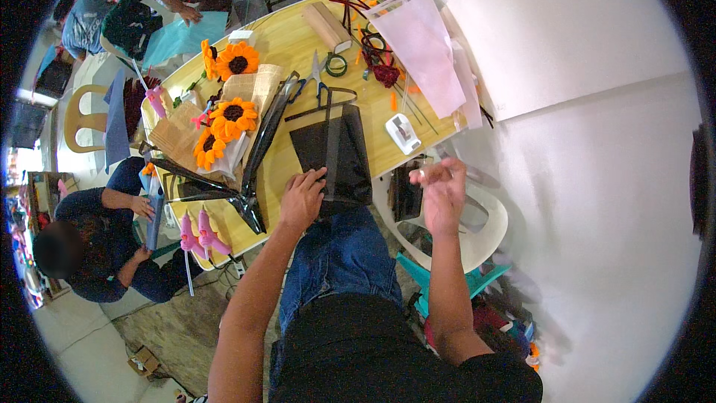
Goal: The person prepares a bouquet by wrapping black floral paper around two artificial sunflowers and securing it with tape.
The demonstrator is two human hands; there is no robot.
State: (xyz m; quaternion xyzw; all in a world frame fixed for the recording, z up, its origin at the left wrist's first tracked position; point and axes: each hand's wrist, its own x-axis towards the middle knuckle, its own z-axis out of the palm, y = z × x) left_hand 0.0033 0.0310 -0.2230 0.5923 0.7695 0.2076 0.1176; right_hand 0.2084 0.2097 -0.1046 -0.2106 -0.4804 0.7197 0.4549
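Observation:
My left hand [304, 195] lies palm down with its fingertips on the left edge of a black wrapping sheet [349, 151]. A clear, shiny strip [334, 145] runs lengthwise over the sheet, which reaches the table edge before me. My right hand [444, 193] is raised off the table to the right, above a white plastic chair. It is blurred, with bent fingers; a pale glint shows at one finger, and whether it holds anything is unclear. A white tape dispenser [403, 133] sits at the table's right edge. Beyond the sheet lie scissors [315, 76] with their blades pointing away.
Orange crochet sunflowers [234, 117] lie on brown printed paper, with folded black wrap [263, 151] beside them. Pink glue guns [202, 235] stand at the near left corner. Pink wrapping [419, 50] lies far right. A seated person [95, 235] holds a blue roll [155, 218].

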